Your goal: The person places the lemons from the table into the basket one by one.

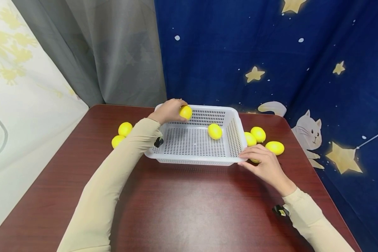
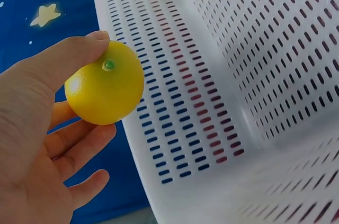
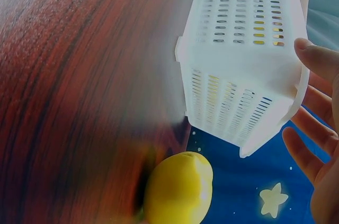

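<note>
Left hand (image 1: 169,111) pinches lemon (image 1: 186,112) | right hand (image 1: 266,164) pinches basket (image 1: 195,159) at near-right corner | I'd guess lemon's light, firm, slick; grip sides

The bench (image 1: 192,206) is a reddish-brown one with dark wood grain, rounded far corners and a pale sheen across its near middle. A white basket (image 1: 195,160) with slotted walls stands upright on it, toward the far edge, its long side running across. Left of the basket, two yellow lemons (image 1: 125,129) lie close together, one nearer the front. On the right lie more: one just beside the basket wall, one close behind it, one farther right on its side, and one mostly hidden, showing only a sliver.
</note>
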Tool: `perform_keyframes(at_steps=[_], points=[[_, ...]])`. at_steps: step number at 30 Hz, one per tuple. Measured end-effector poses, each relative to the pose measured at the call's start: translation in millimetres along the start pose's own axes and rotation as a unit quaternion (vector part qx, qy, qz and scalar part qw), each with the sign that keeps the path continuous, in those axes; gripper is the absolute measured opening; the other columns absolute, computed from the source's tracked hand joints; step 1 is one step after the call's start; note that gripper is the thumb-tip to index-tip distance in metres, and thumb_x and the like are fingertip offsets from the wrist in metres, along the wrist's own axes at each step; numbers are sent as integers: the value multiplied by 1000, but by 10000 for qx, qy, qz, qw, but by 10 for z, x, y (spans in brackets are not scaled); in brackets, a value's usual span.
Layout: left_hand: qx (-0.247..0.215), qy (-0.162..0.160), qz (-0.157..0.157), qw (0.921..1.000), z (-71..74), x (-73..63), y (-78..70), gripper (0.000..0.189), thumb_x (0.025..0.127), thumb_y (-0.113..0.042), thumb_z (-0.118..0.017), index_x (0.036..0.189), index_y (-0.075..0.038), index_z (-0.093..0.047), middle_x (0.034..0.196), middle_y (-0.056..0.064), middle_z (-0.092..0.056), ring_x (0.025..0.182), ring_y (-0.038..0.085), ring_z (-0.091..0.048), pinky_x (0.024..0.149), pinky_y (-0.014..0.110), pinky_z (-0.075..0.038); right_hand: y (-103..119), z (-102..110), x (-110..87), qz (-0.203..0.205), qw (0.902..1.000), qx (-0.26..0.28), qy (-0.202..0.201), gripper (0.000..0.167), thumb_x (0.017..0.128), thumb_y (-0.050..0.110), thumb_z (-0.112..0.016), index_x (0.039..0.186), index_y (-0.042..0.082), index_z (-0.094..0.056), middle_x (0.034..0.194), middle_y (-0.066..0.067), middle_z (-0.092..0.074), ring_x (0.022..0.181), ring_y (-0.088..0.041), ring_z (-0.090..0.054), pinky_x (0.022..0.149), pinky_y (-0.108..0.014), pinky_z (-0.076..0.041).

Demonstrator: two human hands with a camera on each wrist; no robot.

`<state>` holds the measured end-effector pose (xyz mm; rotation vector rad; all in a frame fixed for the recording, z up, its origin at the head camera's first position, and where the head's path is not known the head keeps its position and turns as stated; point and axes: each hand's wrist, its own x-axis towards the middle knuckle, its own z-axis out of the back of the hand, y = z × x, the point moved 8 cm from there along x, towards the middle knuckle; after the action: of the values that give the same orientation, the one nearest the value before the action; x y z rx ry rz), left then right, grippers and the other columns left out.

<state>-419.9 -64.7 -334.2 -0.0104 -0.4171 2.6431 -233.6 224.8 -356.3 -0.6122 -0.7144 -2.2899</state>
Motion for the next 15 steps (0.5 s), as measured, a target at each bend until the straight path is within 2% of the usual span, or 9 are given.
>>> perform_keyframes(at_steps=[4, 9, 15], points=[[14, 83, 57, 9999, -59, 26, -44, 69, 81, -37, -79, 139, -8, -54, 136, 10, -61, 122, 26, -55, 109, 38, -45, -2, 2, 5, -38, 10000, -2, 13, 36, 64, 20, -93, 97, 16, -80, 100, 3, -77, 97, -13, -61, 89, -12, -41], [-5, 128, -45, 9999, -132, 61, -113, 68, 80, -35, -81, 137, -8, -55, 128, 8, -64, 105, 23, -56, 103, 36, -48, -2, -1, 0, -51, 10000, 5, 30, 36, 64, 20, -92, 97, 15, -80, 100, 2, -77, 97, -13, -61, 89, -13, -41], [75, 158, -186, 9997, -195, 81, -197, 67, 79, -36, -82, 135, -8, -58, 126, 8, -65, 102, 21, -57, 98, 34, -50, -4, -3, -8, -63, 10000, 20, 24, 36, 64, 20, -92, 97, 16, -80, 100, 3, -76, 97, -12, -61, 89, -12, -41]])
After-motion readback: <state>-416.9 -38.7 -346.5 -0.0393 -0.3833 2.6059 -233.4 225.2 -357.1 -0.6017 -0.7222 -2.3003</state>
